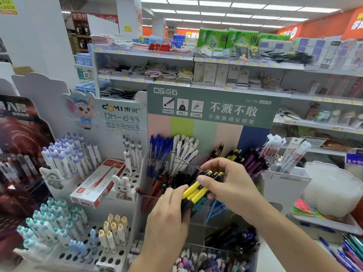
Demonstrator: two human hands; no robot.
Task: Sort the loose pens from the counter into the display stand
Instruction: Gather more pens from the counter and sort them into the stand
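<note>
A bundle of yellow-and-black pens (pixel 194 192) is held between both hands in front of the clear tiered display stand (pixel 196 228). My left hand (pixel 167 218) grips the lower ends of the bundle from below. My right hand (pixel 225 183) curls over the upper ends, thumb on the yellow barrels. The stand's back compartments hold blue pens (pixel 159 146), white pens (pixel 184 150), yellow-black pens (pixel 234 155) and purple pens (pixel 253 161). Red and black pens (pixel 167 181) fill a lower row. Loose pens (pixel 347 250) lie on the counter at the lower right.
A white peg-hole stand (pixel 110 260) with purple, teal and yellow capped pens sits left, with a red pen box (pixel 98 183) on it. A white box of packaged refills (pixel 284 185) stands right, next to stacked white plates (pixel 334 191). Store shelves run behind.
</note>
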